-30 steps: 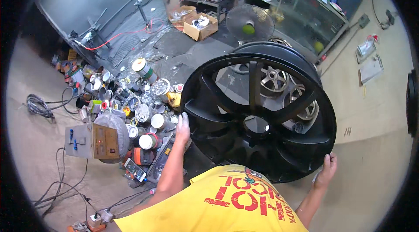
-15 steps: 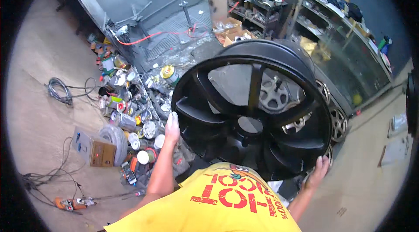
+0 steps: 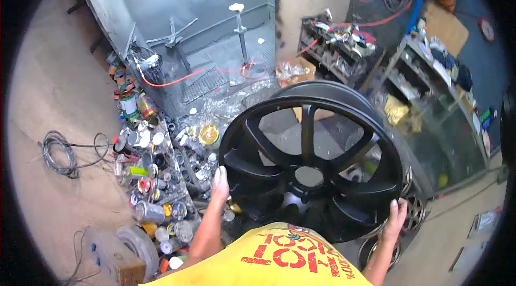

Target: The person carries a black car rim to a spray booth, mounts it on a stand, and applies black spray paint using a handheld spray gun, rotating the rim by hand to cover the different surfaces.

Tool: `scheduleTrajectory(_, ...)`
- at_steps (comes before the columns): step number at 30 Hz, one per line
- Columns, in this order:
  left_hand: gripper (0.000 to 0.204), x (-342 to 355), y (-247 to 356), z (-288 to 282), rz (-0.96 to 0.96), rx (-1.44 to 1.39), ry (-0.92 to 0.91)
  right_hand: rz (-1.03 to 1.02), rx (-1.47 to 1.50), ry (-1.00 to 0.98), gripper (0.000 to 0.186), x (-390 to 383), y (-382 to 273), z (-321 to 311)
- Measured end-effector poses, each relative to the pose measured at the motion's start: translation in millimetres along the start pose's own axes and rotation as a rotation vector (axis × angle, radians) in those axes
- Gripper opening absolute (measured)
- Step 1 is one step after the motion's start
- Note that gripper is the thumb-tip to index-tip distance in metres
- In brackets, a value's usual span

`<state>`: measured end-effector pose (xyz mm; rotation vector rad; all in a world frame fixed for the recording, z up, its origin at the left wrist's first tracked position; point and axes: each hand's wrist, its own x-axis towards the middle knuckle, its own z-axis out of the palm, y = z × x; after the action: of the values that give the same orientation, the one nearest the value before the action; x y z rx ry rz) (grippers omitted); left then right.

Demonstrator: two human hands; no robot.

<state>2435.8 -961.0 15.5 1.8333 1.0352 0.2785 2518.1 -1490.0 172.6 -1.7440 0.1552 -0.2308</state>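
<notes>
A large black wheel rim [image 3: 308,133], with several spokes and a round hole at its hub, is held up in front of my yellow shirt. My left hand [image 3: 220,185] presses against its left edge, fingers pointing up. At the lower right edge, my right hand [image 3: 396,216] grips the rim from the side, with part of the fingers hidden behind it. The spoked face tilts up toward me, and the barrel stretches away behind it. Floor and other things show through the gaps between the spokes.
Paint cans and jars [image 3: 153,211] crowd the left side. Ahead stands a grey spray booth [image 3: 193,1] with a metal stand [image 3: 240,33]; a red hose [image 3: 177,83] crosses its floor. A glass-fronted cabinet [image 3: 441,130] is at right, with silver wheels [image 3: 414,213] below it. A cardboard box [image 3: 295,71] lies beyond.
The view has turned upward and shifted toward the booth. The wheel rim, still between both hands, sits slightly lower in the picture and more of the booth shows.
</notes>
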Motion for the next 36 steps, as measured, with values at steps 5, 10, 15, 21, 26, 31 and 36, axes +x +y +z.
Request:
scheduleTrajectory(5, 0.073, 66, 82, -14, -0.033, -0.107, 0.001, -0.053, 0.120, 0.003, 0.029, 87, -30, 93)
scheduleTrajectory(10, 0.067, 141, 114, 0, -0.022, -0.210, 0.127, -0.093, 0.139, -0.036, 0.022, 183, -23, 167)
scheduleTrajectory(15, 0.070, 215, 133, 30, -0.001, -0.178, 0.250, -0.028, 0.166, -0.089, 0.027, 298, 15, 233)
scheduleTrajectory(21, 0.068, 303, 196, 71, -0.018, -0.105, 0.333, -0.069, 0.169, -0.229, 0.024, 450, 4, 341)
scheduleTrajectory(26, 0.059, 393, 167, 97, -0.004, -0.085, 0.560, -0.017, 0.097, -0.334, 0.032, 551, -7, 437)
scheduleTrajectory(31, 0.057, 469, 178, 98, 0.015, 0.146, 0.415, -0.022, 0.062, -0.379, 0.033, 623, -8, 548)
scheduleTrajectory(36, 0.070, 586, 224, 98, -0.265, -0.095, 0.514, -0.051, 0.094, -0.465, 0.029, 677, -32, 676)
